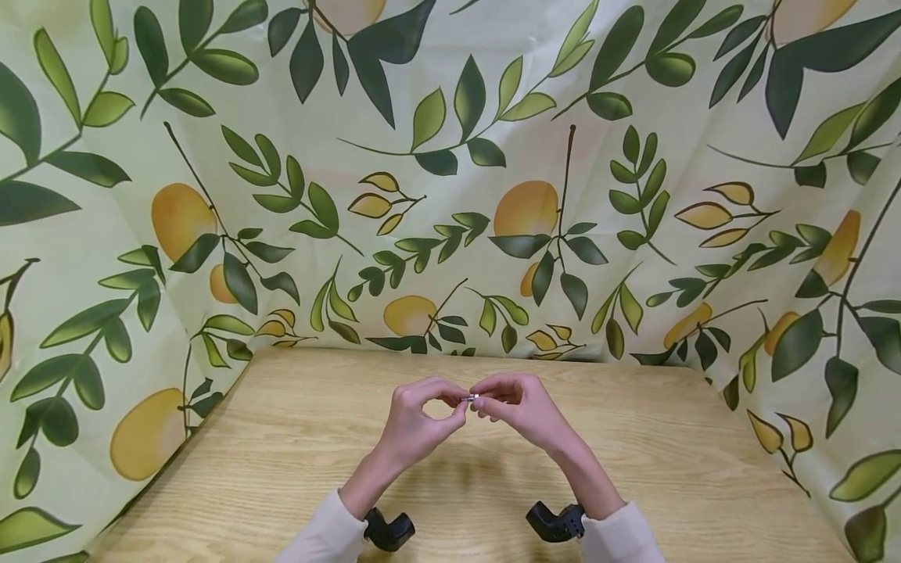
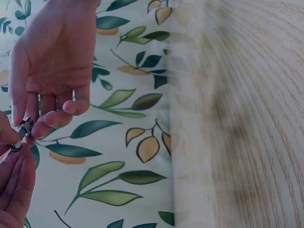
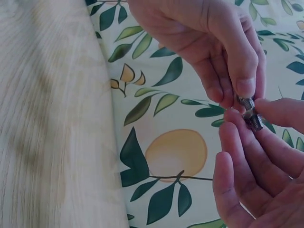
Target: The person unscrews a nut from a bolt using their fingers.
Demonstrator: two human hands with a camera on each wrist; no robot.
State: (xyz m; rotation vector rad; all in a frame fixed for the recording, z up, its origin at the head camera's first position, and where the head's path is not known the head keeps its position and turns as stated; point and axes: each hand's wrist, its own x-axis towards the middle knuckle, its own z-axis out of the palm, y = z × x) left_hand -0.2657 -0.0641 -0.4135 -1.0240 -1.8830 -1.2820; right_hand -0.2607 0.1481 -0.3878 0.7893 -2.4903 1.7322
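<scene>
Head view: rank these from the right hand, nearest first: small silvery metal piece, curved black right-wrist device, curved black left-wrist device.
1. Silvery metal piece, at left, touching.
2. Black right-wrist device, below.
3. Black left-wrist device, lower left.

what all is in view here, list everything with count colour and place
table: one, light wood, below the hands
patterned sheet: count unclear, whitish with green leaves and orange fruit, behind and beside the table
metal piece: one or two joined, can't tell; grey; between both hands' fingertips
black devices: two, black, one at each wrist
sleeves: two, off-white, bottom of head view
left hand: one, bare, pinching the metal piece
right hand: one, bare, pinching it too
</scene>
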